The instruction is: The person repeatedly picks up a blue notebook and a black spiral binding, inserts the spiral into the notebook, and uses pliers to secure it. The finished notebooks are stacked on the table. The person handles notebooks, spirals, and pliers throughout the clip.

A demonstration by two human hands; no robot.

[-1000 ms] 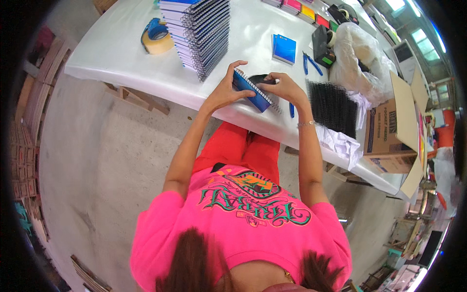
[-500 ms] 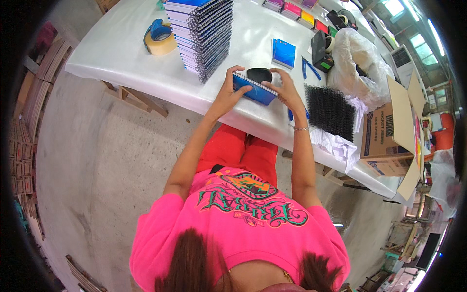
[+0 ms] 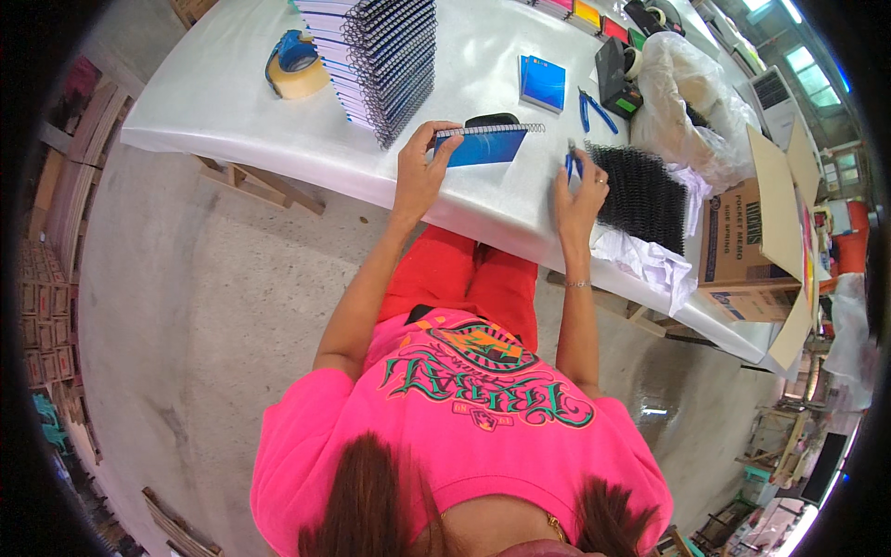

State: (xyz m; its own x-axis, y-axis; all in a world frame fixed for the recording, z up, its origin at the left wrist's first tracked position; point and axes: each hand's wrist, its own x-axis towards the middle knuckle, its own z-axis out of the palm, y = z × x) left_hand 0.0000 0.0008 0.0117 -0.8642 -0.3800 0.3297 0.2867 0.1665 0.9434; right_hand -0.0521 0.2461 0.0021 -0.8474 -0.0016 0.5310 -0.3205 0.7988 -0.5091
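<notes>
The blue spiral notebook [image 3: 484, 148] is right of the tall notebook stack [image 3: 385, 74], pinched between the thumb and fingers of the left hand [image 3: 424, 172] (its coil pokes past the cover's right end). Farther right of the stack, the right hand [image 3: 581, 190] grips a blue-handled tool [image 3: 570, 163]; beyond that lie black coils [image 3: 642, 197].

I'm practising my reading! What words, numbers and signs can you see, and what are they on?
I won't copy out any words, but here's where they stand:
Pink shirt: big, curly green lettering.
Brown cardboard box: dark printing on its side.
Flat blue notebooks: marks too small to read.
Held spiral notebook: no writing I can make out.
</notes>
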